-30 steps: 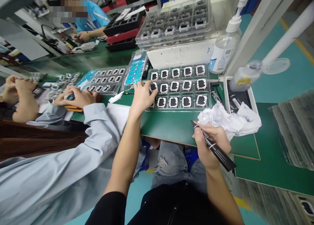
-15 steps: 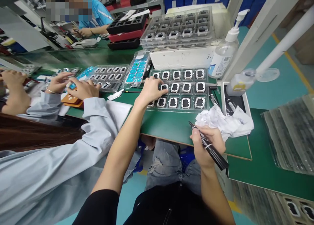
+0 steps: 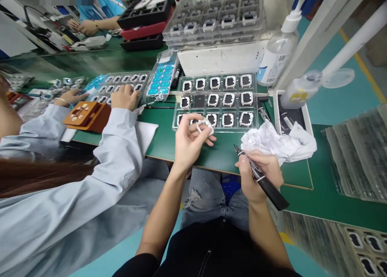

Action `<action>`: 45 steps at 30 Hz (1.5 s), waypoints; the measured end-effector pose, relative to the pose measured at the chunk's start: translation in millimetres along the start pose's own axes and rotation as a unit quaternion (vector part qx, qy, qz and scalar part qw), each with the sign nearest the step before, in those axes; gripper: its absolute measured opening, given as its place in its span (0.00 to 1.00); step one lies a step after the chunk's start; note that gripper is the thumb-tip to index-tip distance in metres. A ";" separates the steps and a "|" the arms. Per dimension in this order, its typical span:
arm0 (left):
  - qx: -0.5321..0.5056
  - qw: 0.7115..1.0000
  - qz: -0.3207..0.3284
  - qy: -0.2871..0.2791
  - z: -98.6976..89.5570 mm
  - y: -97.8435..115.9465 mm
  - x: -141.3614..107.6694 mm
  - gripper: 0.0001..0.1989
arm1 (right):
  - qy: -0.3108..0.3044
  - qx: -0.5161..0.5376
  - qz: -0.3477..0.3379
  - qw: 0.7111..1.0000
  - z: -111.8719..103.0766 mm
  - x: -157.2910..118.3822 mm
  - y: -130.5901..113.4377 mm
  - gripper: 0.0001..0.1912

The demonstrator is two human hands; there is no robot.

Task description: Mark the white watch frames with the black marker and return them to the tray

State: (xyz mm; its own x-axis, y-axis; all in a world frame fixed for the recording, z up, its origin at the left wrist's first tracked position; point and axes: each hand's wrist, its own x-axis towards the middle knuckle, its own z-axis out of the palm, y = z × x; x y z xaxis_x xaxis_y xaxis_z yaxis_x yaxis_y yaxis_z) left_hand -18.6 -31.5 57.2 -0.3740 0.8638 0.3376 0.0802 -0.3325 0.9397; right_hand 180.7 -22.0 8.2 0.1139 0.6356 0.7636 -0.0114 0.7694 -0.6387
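Lifted from the tray (image 3: 177,107), the white part (image 3: 204,126) sits in the left hand (image 3: 190,142).

A factory assembly line — clear trays (image 3: 218,101) of identical small parts fill a long green bench (image 3: 217,154), co-workers (image 3: 90,164) seated at left.

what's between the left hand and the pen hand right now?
Head view: only bare green table edge lies between the left hand, holding a small white part, and the right hand gripping the black pen.
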 end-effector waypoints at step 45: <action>0.172 0.973 0.119 -0.095 24.2 -16.5 -53.5 0.21 | -0.109 -0.102 -0.045 0.988 5.1 13.5 -15.0 0.12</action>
State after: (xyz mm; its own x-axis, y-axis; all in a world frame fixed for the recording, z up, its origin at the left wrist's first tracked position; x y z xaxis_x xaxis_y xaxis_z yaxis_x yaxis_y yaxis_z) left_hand 22.4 -63.0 25.0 -0.1325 0.8428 0.5216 0.4614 -0.4133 0.7850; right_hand 177.3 -24.6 28.5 -0.1108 0.5807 0.8065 0.1921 0.8087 -0.5559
